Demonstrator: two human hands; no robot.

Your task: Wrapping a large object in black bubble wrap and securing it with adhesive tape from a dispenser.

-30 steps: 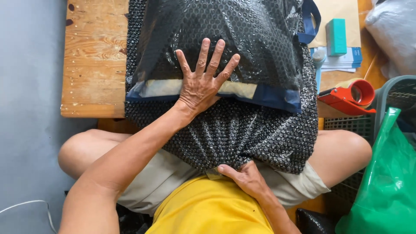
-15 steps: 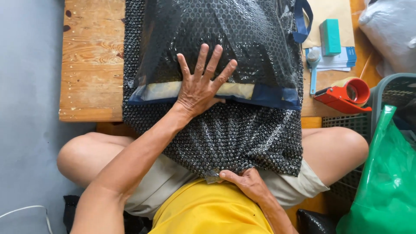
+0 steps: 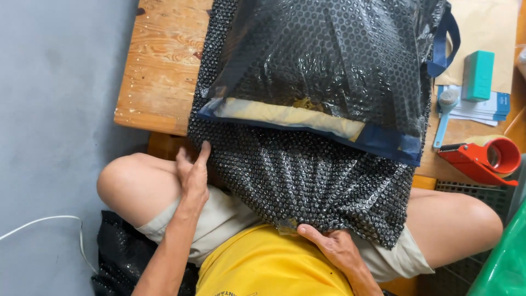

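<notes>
Head camera, looking straight down: your left hand [image 3: 193, 174] rests with fingers loosely spread against the left edge of a black bubble-wrap sheet [image 3: 307, 181] that hangs off the near edge of the wooden table [image 3: 159, 71] and drapes over your lap. The thumb points up along the sheet's border; whether the fingers actually pinch it cannot be told. Your right hand [image 3: 333, 246] sits at the near hem of the same sheet, close to your yellow shirt [image 3: 268, 268], with the thumb lying over the edge and the fingers tucked under it, so it grips the wrap's lower border.

On top of the sheet, on the table, lies a bulky parcel in black bubble wrap [image 3: 323, 60], its near side showing a dark blue band with a tan strip [image 3: 290, 116]. A blue strap [image 3: 445, 44] loops out from its far right corner.

To the right of the parcel, on the table, you have a teal box [image 3: 478, 75], a small brush with a light blue handle [image 3: 445, 112] and a red tape dispenser [image 3: 485, 158], all well apart from both hands. A green plastic bag [image 3: 507, 263] fills the near right corner. A white cable [image 3: 44, 225] runs across the grey floor [image 3: 55, 109] on the left.
</notes>
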